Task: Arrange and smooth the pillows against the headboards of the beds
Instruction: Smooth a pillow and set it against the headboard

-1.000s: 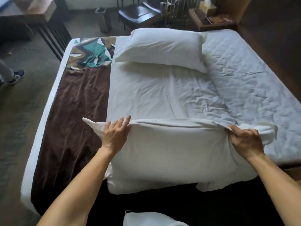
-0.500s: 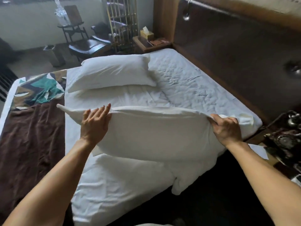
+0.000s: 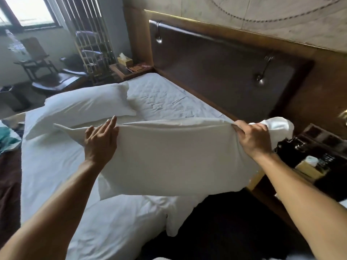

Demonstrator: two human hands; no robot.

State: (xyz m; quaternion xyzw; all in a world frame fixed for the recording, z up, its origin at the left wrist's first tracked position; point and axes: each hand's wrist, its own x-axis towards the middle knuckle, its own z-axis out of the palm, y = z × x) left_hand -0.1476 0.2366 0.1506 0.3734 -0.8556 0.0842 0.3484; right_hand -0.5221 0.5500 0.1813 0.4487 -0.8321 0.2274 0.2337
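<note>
Held up off the bed, centre frame: large soft white pillow (image 3: 178, 158), broad face toward the camera, top seam running 9 to 3 o'clock. At its 10 o'clock, left hand (image 3: 100, 141): fingers straight and close together, flat on the cloth, tips reaching the seam; thumb hard to make out. At its 2 o'clock, right hand (image 3: 253, 139): fingers curled tight, bunching the top corner, tips buried in fabric. The lower edge hides the bed's near corner.

Beyond, at 10 o'clock, second white pillow (image 3: 84, 107) lies flat, well apart from the dark brown padded headboard (image 3: 216, 76) at 1 o'clock, with wrinkled white quilted mattress cover (image 3: 165, 98) between. Rumpled white duvet (image 3: 112, 222) at 7 o'clock, cut off by the frame. Dark bedside table (image 3: 309, 166) at 3 o'clock: contents too murky to name.
</note>
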